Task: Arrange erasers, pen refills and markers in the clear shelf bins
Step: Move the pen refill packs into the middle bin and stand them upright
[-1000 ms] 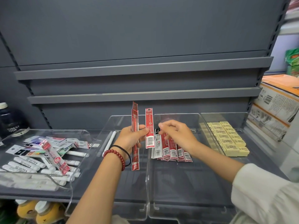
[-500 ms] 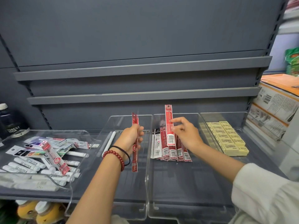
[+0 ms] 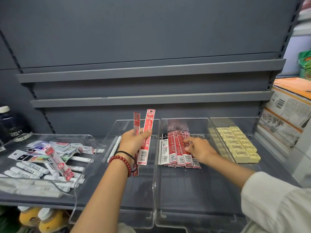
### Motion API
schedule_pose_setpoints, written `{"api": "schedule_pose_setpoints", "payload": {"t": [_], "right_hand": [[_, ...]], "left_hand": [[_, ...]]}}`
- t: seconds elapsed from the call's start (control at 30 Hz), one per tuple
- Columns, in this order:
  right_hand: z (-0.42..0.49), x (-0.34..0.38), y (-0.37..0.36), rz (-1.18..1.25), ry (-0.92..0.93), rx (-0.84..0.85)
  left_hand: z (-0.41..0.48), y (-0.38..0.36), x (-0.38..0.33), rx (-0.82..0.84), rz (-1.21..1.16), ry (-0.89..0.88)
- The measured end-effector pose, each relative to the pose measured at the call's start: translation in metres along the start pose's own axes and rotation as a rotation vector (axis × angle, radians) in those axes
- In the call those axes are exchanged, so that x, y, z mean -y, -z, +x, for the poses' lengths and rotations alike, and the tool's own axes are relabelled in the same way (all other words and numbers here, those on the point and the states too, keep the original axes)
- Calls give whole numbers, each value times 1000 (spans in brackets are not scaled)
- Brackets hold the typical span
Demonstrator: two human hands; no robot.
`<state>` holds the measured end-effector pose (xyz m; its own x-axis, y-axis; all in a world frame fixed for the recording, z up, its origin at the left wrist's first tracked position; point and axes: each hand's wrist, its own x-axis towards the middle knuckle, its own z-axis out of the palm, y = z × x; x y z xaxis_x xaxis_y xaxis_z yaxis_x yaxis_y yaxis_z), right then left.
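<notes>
Your left hand grips two red refill packs, held upright over the second clear bin. Your right hand grasps nothing, its fingers laid out on the row of refill packs in the third bin. Yellow erasers sit far right and white markers far left.

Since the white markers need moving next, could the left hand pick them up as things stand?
Probably not yet: the left hand grips two red refill packs and has nothing free, though the white markers lie uncovered just beside it.
</notes>
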<state>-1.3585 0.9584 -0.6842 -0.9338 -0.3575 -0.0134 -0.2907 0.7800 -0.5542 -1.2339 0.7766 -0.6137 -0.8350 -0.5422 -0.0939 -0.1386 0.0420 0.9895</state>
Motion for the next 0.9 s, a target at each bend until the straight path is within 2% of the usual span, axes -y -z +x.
{"api": "schedule_pose_setpoints", "payload": {"t": [0.1, 0.2, 0.3, 0.43, 0.57, 0.77, 0.9], "right_hand": [[-1, 1, -1, -33, 14, 13], [-7, 10, 4, 4, 63, -56], [-22, 31, 15, 251, 144, -97], [-38, 58, 16, 556, 221, 65], [-45, 70, 7, 574, 284, 186], [-47, 79, 2, 667, 310, 176], [-44, 75, 6, 712, 300, 163]], "left_hand": [[-3, 0, -2, 11, 0, -6], [-6, -1, -3, 10, -1, -9], [-6, -2, -3, 15, 5, -10], [-1, -3, -1, 6, -9, -11], [4, -3, 2, 28, 13, -27], [3, -4, 1, 152, 41, -37], [3, -5, 3, 177, 77, -35]]}}
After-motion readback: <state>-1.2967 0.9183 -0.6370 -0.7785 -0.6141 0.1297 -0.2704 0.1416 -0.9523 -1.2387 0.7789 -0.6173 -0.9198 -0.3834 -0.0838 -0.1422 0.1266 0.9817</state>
